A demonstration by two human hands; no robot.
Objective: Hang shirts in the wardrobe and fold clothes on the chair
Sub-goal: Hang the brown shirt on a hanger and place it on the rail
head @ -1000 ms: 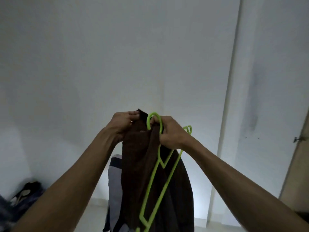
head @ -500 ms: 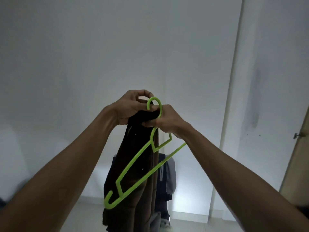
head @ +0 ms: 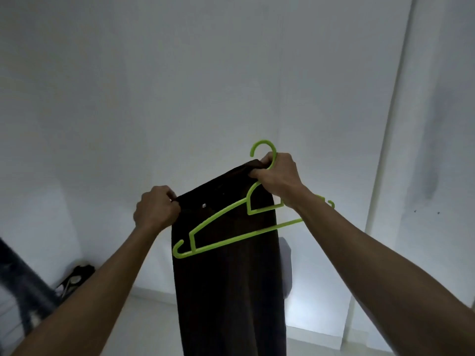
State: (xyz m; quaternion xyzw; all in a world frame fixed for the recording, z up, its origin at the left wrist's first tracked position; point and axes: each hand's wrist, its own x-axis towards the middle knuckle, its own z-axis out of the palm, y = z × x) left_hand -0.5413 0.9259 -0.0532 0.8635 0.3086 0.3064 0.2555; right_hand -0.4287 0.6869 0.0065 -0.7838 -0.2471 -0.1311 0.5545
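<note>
A person holds a long dark brown garment (head: 226, 273) up before a pale wall (head: 180, 73), its top edge stretched taut between two raised hands.

The cloth hangs flat and full-length, apparently spread to find its shape before hanging. A lime-green plastic hanger (head: 231, 222) lies tilted across its front, outside the fabric. The right hand (head: 279, 179) is curled round both the hanger's neck and one top corner; the left hand (head: 156, 210) pinches the other corner, lower.
</note>
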